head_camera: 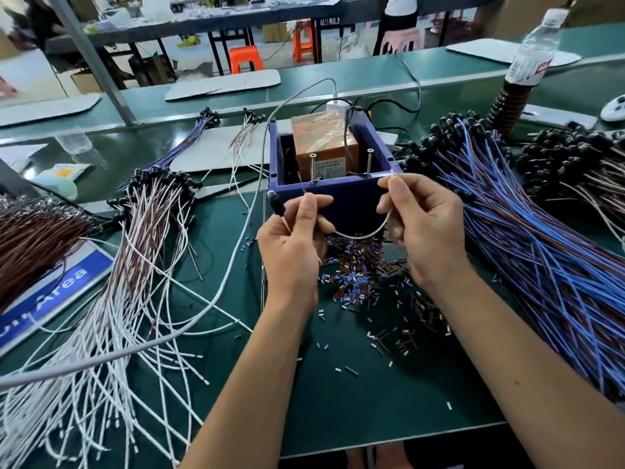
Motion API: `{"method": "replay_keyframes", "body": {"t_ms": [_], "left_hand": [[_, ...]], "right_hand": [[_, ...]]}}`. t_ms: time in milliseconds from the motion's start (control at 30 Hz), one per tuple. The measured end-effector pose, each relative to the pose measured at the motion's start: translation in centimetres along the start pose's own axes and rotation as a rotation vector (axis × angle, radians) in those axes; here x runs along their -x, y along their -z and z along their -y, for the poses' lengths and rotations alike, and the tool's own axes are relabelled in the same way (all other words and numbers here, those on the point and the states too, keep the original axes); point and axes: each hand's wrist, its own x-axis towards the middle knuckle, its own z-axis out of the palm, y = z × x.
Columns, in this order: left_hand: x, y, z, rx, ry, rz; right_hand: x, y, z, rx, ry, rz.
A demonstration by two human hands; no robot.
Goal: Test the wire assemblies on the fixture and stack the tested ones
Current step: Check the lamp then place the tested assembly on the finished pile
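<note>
1. The left hand (297, 231) pinches one end of a thin pale wire (362, 235) between thumb and forefinger, just in front of the box's near wall
2. The right hand (419, 225) pinches the same wire's other end between thumb and forefinger, its tip raised to the box rim near the right screw (368, 160)
3. The wire sags in a loop between the two hands; a black cap (278, 205) shows just left of the left hand, but whether it belongs to this wire I cannot tell
4. The fixture is a blue box (345, 198) on the green bench (372, 401), holding an orange block (321, 140) wrapped in tape; two upright screws stand at its near rim, the left screw (313, 169) just above the left hand
5. Small cut sleeve bits (365, 282), brown, blue and white, lie scattered on the bench below the hands
6. A fan of white wires (128, 299) with black caps lies to the left, touching a brown bundle (30, 238) further left
7. A thick pile of blue wires (541, 258) lies to the right of the box
8. A grey cable (216, 299) runs across the white wires towards the box
9. A bottle (534, 49) stands far right at the back
</note>
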Motion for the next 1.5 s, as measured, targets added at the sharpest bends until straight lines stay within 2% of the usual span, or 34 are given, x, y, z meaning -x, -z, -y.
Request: {"method": "replay_keyframes", "body": {"t_ms": [133, 333, 500, 667, 1100, 1267, 1367, 1500], "left_hand": [[-0.4, 0.1, 0.1, -0.055, -0.1, -0.163], [-0.3, -0.2, 0.0, -0.158, -0.217, -0.264], [-0.6, -0.4, 0.4, -0.246, -0.268, -0.348], [-0.4, -1.1, 0.4, -0.332, -0.332, -0.354], [-0.2, -1.4, -0.1, -0.37, -0.345, -0.336], [0.3, -1.5, -0.4, -0.326, -0.378, -0.388], [1.3, -2.7, -0.5, -0.292, -0.387, -0.35], [2.1, -8.1, -0.7, -0.207, -0.372, -0.229]], "right_hand": [[0.1, -0.5, -0.3, 0.484, 0.322, -0.163], [0.1, -2.1, 0.0, 0.643, 0.557, -0.289], [-0.3, -2.7, -0.2, 0.725, 0.557, -0.283], [-0.3, -2.9, -0.1, 0.723, 0.567, -0.282], [-0.3, -2.8, 0.0, 0.72, 0.574, -0.273], [0.0, -2.5, 0.5, 0.643, 0.517, -0.322], [0.4, -1.4, 1.3, 0.615, 0.483, -0.33], [0.3, 2.6, 3.4, 0.6, 0.414, -0.419]]}}
